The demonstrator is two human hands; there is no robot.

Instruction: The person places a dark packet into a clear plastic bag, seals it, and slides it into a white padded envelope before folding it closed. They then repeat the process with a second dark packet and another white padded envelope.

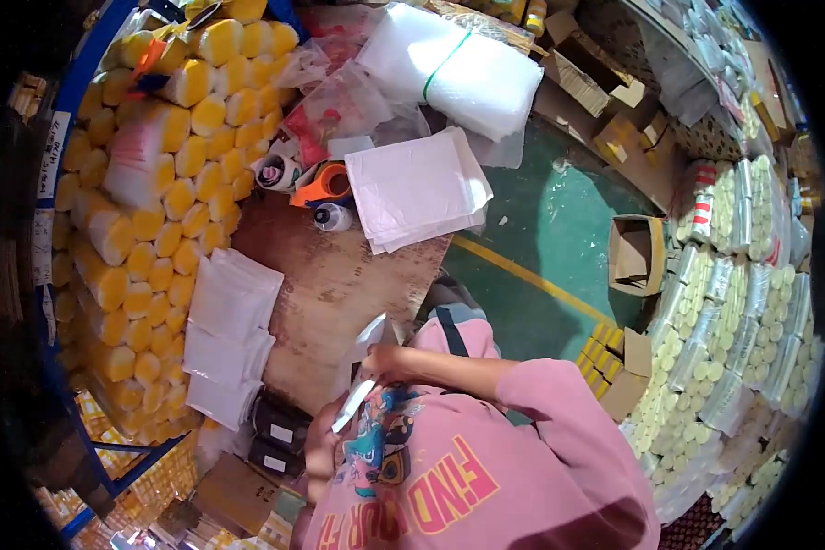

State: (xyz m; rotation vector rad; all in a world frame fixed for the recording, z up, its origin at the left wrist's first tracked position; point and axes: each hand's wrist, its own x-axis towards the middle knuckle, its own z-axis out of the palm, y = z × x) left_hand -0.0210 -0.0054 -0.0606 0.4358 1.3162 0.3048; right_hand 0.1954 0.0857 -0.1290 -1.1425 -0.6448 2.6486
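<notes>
My right hand (387, 363) is closed around a thin white packet (357, 400), held tilted in front of my chest. At the packet's lower end is my left hand (321, 449), blurred and partly hidden, so its fingers do not show clearly. Beneath the packet lies the brown wooden tabletop (316, 307). White mailing bags (234, 316) are piled along its left side, and another stack of pale mailing bags (417, 191) rests at its far right corner.
An orange tape dispenser (325, 186) and a small bottle (333, 217) stand at the table's back. Behind them lies bubble wrap (458, 69). Yellow-ended rolls (179, 197) are stacked left; an open carton (637, 255) sits on the green floor (541, 238), near wrapped goods (724, 321).
</notes>
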